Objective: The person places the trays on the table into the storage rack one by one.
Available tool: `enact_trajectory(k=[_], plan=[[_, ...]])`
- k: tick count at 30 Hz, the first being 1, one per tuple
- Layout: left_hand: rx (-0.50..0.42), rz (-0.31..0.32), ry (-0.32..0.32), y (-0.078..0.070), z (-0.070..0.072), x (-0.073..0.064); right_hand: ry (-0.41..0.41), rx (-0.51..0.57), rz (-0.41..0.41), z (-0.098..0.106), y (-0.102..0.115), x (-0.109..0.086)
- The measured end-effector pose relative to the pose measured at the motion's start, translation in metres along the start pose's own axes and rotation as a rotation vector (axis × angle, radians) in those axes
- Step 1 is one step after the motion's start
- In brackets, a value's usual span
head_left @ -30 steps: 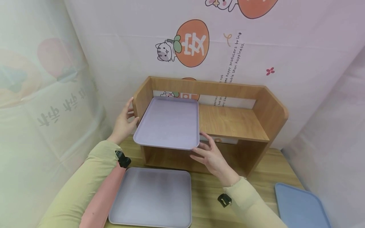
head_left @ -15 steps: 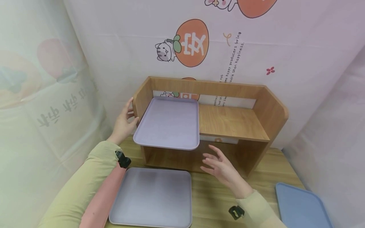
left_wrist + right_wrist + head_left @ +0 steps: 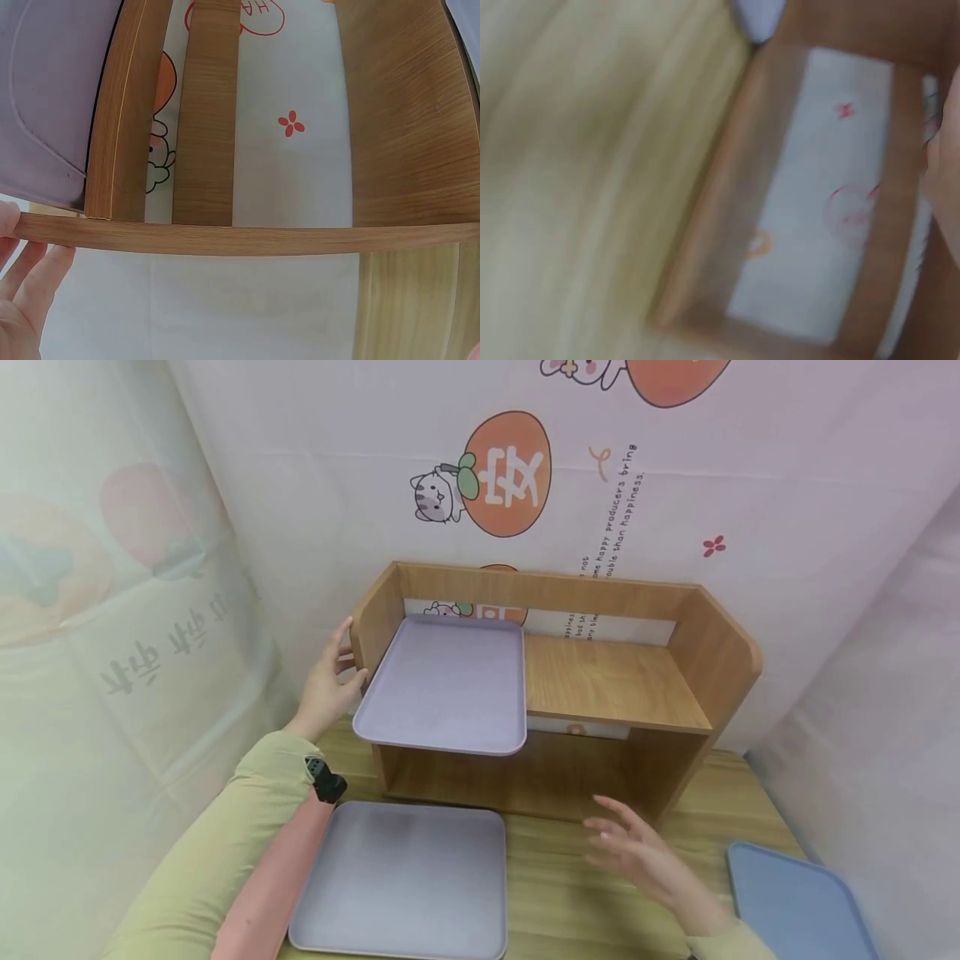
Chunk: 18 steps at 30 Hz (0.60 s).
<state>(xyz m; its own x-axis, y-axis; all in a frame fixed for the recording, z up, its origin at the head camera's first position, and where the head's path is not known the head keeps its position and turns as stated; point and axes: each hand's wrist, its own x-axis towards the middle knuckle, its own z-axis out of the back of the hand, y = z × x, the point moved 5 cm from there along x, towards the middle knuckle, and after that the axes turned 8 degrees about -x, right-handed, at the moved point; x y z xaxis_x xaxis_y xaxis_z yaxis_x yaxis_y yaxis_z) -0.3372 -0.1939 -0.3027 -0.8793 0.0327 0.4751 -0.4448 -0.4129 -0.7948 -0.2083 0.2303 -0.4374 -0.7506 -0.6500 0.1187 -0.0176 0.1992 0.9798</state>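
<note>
While the left hand (image 3: 326,689) grips the left side panel (image 3: 377,620) of a two-level wooden shelf (image 3: 615,683), thumb and fingers on opposite faces, the right hand (image 3: 643,862) hangs in front of the shelf's right half, its fingers extended and apart. A lilac tray (image 3: 446,685) lies on the left half of the upper board, its near edge overhanging the front. On the table (image 3: 555,893), a greyish tray (image 3: 405,877) lies before the shelf, beside a pink tray (image 3: 270,877) partly covered by the left sleeve (image 3: 210,835); a blue tray (image 3: 798,902) lies at far right.
</note>
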Motion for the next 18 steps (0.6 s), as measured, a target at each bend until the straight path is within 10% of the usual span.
enact_trajectory(k=[18], plan=[[-0.007,0.006,-0.002,0.001,-0.002,-0.001,0.074,-0.080,-0.299,0.096,-0.047,-0.135]])
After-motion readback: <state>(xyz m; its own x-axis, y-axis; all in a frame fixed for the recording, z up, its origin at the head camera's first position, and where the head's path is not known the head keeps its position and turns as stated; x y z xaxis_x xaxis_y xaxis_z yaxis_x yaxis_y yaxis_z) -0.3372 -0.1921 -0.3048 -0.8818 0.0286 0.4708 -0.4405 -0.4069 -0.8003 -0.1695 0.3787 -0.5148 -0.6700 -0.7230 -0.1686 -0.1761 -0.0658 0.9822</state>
